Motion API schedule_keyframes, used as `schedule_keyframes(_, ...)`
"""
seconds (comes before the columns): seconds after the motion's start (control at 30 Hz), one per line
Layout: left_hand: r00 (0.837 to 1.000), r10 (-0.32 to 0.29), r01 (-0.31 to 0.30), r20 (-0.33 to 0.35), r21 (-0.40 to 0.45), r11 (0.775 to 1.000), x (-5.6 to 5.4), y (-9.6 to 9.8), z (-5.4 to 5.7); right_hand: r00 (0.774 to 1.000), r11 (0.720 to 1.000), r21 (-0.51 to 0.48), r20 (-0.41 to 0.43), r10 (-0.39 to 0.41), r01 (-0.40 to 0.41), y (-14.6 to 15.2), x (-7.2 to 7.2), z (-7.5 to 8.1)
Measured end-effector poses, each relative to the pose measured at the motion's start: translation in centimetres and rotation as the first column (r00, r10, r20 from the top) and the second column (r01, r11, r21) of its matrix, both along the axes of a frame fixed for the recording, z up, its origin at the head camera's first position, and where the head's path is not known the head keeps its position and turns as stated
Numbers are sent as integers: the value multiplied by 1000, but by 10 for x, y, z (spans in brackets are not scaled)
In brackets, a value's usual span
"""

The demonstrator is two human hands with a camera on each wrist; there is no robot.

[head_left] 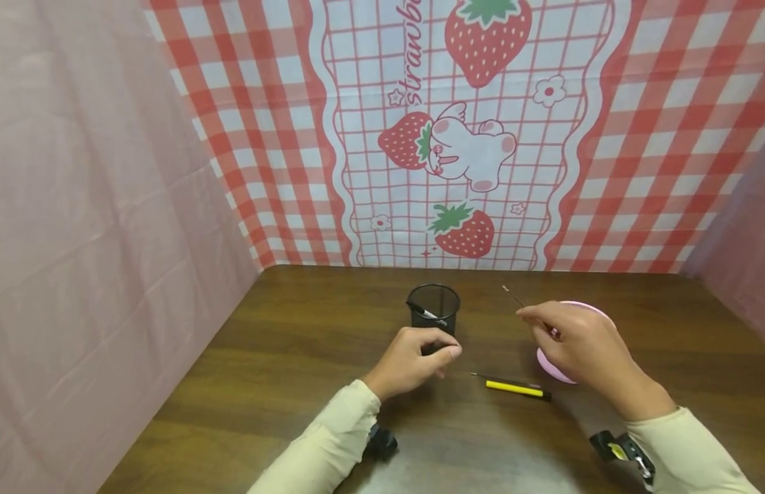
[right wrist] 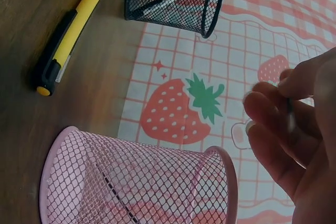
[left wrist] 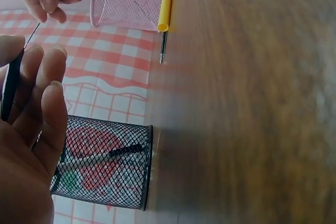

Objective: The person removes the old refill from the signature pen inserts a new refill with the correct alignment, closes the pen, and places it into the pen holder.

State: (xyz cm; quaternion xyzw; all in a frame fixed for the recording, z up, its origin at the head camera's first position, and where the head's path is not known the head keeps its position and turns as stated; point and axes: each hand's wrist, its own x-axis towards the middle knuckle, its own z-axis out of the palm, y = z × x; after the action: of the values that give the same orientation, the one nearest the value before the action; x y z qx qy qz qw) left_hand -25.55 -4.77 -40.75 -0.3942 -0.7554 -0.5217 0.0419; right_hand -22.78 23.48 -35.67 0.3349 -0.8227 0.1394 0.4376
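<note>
My left hand (head_left: pixel 409 360) pinches a slim black piece (left wrist: pixel 11 85) between thumb and fingers; its kind is unclear, and in the head view the hand hides it. In my right hand (head_left: pixel 580 343) a thin rod, like a pen refill (head_left: pixel 512 295), is pinched, with its end pointing up and left. The hands are apart. A yellow pen barrel with a black clip (head_left: pixel 514 388) lies on the table between them, a dark refill (left wrist: pixel 163 51) alongside it. Behind my left hand stands a black mesh pen cup (head_left: pixel 450 324) holding a black-and-white pen (head_left: pixel 427 312).
Partly hidden by my right hand, a pink mesh pen cup (head_left: pixel 551 368) stands on the brown wooden table (head_left: pixel 283 357); a thin dark stick (right wrist: pixel 115 190) shows through its mesh. A red-checked strawberry cloth (head_left: pixel 357 171) hangs behind the table, and a pale pink curtain (head_left: pixel 110 206) at the left.
</note>
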Motion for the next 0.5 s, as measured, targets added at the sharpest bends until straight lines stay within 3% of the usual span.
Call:
schedule_keyframes(0.1, 1000, 7, -7, -7, 0, 1000, 0, -1, -1, 999, 999, 23, 3, 49, -49, -2, -1, -1)
schedule_keyframes(0.2, 1000, 6, -6, -16, 4, 1000, 3, -2, 4, 996, 997, 38, 60, 71, -73, -5, 2, -2)
schedule_keyframes(0.4, 999, 2, -2, -34, 21, 1000, 18, -5, 25, 982, 997, 71, 190, 14, -28, -13, 7, -2)
schedule_keyframes(0.5, 999, 3, -3, -41, 12, 1000, 21, -6, 28, 977, 995, 97, 214, 15, -37, -15, 8, -3)
